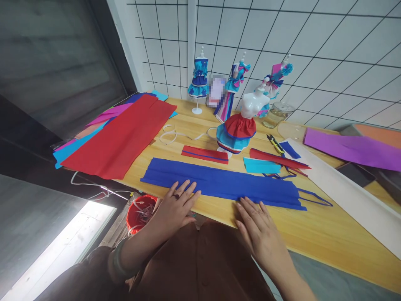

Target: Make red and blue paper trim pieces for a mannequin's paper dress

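A long strip of blue crepe paper lies flat across the wooden table, close to its front edge. On the strip's lower edge, left of its middle, rest the spread fingers of my left hand. Farther right, my right hand lies palm down, its fingertips touching the same edge. Neither hand grips anything. Just beyond the strip stands a small white mannequin in a red and light-blue paper skirt. A red strip with a blue line and a turquoise piece lie near it.
Stacked crepe paper, red on top, covers the table's left end. Several dressed mini mannequins stand by the tiled wall. A yellow-black cutter, a glass jar and purple paper are rightward. Below left is a red bin.
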Tool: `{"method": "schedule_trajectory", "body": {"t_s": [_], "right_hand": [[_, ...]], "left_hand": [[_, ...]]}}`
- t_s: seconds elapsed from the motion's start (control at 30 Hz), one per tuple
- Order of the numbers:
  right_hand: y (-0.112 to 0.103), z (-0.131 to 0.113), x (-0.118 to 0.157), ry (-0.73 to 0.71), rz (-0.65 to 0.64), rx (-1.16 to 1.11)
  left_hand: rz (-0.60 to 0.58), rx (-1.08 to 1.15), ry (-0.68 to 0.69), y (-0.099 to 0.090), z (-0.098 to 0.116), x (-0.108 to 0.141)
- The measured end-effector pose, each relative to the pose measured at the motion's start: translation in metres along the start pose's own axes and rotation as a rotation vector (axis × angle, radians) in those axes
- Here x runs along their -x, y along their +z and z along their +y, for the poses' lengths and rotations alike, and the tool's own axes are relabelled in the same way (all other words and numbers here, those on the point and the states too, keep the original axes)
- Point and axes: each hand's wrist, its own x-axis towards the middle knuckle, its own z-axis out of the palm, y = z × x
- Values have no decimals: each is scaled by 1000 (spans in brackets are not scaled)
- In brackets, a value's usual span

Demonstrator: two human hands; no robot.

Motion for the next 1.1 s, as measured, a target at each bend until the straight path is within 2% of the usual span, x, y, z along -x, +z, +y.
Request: {"method": "schedule_trajectory", "body": {"t_s": [0.17,0.27,0.67,1.1], "right_hand": [[5,-29,-27,-40,-70,-69],[8,-33,-32,3,-77,-79],[-4,14,17,62,-74,201],[-12,53,47,250,-121,336]], "left_hand": [[23,-20,-4,2,-1,0],[22,-20,-9,3,-1,-1],[26,-29,-42,1,2,-3],[44,-42,-58,1,3,-3]]}}
